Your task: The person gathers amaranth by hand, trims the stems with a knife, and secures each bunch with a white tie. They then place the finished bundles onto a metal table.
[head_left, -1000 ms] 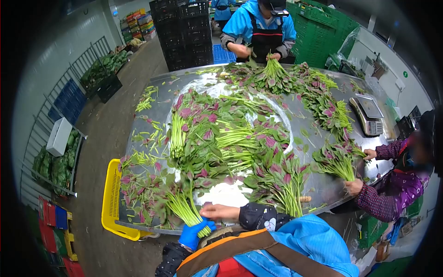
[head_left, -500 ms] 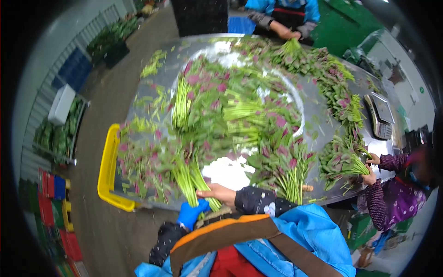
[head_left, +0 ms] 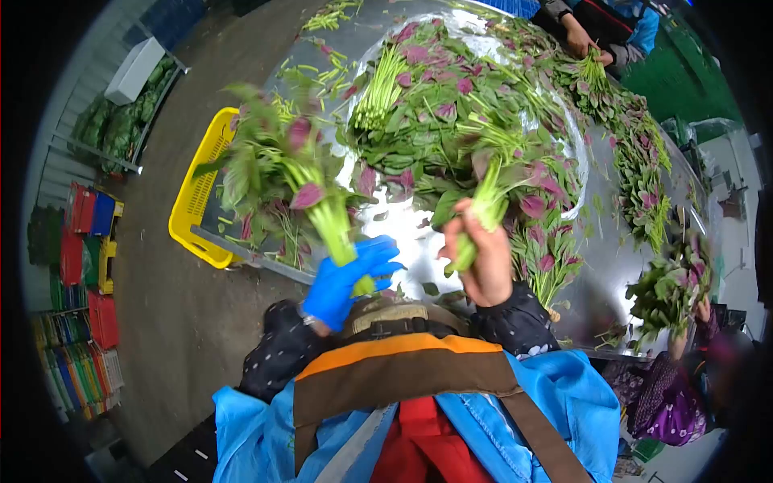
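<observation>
My left hand [head_left: 354, 270], in a blue glove, grips a large bunch of amaranth greens [head_left: 302, 181] by its pale stems; the leafy top points up and left, blurred by motion. A smaller amaranth bunch [head_left: 493, 193] is in my bare right hand [head_left: 481, 253], its stems between thumb and fingers. Both bunches are above the near edge of the metal table. Beyond them lies a big heap of green and purple amaranth [head_left: 435, 121] on a clear plastic sheet [head_left: 576, 153]. Another bunch [head_left: 547, 262] rests right of my right hand.
A yellow basket [head_left: 197, 193] stands against the table's left end. Loose stems [head_left: 330, 68] lie on the metal table [head_left: 278, 262]. One co-worker's hands [head_left: 584, 44] hold greens at the far side; another person [head_left: 664, 402] at right lifts a bunch [head_left: 672, 286]. Crates [head_left: 84, 233] are stacked at left.
My hands have moved apart, each with amaranth stems; the left bunch has risen off the table. My view has shifted. The co-worker at right has raised a bunch.
</observation>
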Demonstrator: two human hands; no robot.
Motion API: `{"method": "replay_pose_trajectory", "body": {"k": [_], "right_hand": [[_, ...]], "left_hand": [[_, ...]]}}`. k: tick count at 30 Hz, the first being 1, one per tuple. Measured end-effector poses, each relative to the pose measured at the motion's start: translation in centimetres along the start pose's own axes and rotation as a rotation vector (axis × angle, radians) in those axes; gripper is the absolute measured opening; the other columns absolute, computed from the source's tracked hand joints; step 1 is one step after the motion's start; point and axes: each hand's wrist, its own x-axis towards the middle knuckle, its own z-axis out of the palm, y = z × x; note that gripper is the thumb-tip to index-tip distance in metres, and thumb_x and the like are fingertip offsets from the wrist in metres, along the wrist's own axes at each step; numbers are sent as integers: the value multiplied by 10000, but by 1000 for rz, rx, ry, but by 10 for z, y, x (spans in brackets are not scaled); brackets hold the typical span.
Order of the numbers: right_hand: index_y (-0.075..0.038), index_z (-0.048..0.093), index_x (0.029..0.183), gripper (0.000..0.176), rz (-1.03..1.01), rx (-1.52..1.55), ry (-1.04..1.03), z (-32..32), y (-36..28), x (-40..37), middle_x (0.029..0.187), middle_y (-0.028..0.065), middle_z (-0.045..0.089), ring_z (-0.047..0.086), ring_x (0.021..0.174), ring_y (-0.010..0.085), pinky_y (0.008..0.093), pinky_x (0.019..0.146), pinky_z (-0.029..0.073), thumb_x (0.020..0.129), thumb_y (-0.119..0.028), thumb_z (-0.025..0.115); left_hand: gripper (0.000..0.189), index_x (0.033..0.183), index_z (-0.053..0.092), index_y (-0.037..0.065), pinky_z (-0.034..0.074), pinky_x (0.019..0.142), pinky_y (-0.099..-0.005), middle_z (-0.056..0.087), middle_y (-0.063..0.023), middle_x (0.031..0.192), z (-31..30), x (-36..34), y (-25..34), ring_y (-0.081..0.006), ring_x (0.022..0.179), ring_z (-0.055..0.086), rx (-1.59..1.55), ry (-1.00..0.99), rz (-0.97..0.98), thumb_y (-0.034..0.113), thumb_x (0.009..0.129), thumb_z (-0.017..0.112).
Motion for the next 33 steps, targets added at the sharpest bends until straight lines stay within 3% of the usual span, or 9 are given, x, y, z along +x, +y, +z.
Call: {"method": "replay_pose_trajectory", "body": {"k": [2,6,12,16,20,24,27,29,33], "right_hand": [[-7,545,1025,221,176,-156,-6,-12,45,6,844,91,621,600,754,163,304,733,481,923,-201,514],[-11,598,1107,254,369,-312,17,-33,106,5,990,22,631,574,868,114,266,794,449,893,-144,565],[-4,588,1107,289,-10,-808,-280,-54,122,24,991,37,626,561,865,115,274,796,449,900,-206,571],[3,521,1164,431,227,-533,-243,-41,110,14,1054,78,594,539,950,127,270,835,433,873,-303,608],[15,560,1092,524,217,-825,-112,-56,93,16,847,55,601,539,737,97,240,662,439,798,-402,678],[-48,514,786,262,-161,-897,190,-71,80,16,571,-69,406,338,529,30,201,470,283,757,-181,738],[-27,551,933,211,-316,-924,-39,-30,54,19,733,-48,485,385,600,12,161,519,315,784,-76,692],[-7,518,1111,419,-396,-1056,-139,-7,47,35,891,95,546,550,597,141,270,586,457,734,-88,684],[-13,545,1125,442,-441,-1361,-282,-13,70,72,1008,206,588,620,740,312,408,686,480,716,-143,650]], "left_hand": [[522,1374,356,95,454,880,-371,483,-36,1302,-4,23,-25,-199,1195,448,-35,26,-131,244,908,538],[483,1373,352,165,491,829,-364,463,-15,1256,-13,36,-54,-159,1060,511,7,105,-299,310,936,499],[395,1242,463,45,512,792,-317,573,-74,1070,-36,46,-75,-159,917,592,-70,-98,-208,108,873,589],[362,1153,526,-5,519,749,-299,622,-88,972,-37,47,-74,-175,862,623,160,-146,-172,33,810,630],[414,1174,519,-23,520,741,-297,634,-128,1015,-33,43,-71,-186,886,631,283,-61,-135,41,787,651],[373,1125,567,-23,520,732,-300,646,-132,1009,-24,40,-71,-184,887,632,93,-17,-135,35,771,670],[358,1106,579,-26,519,735,-298,649,-131,1005,-22,41,-74,-186,884,632,131,-16,-122,16,763,675],[359,1102,580,-27,518,731,-295,650,-131,1005,-21,42,-75,-183,874,634,193,-11,-85,13,760,680],[348,1095,585,-29,517,726,-294,654,-117,994,-28,44,-81,-176,859,636,280,-7,-79,18,764,682]]}}
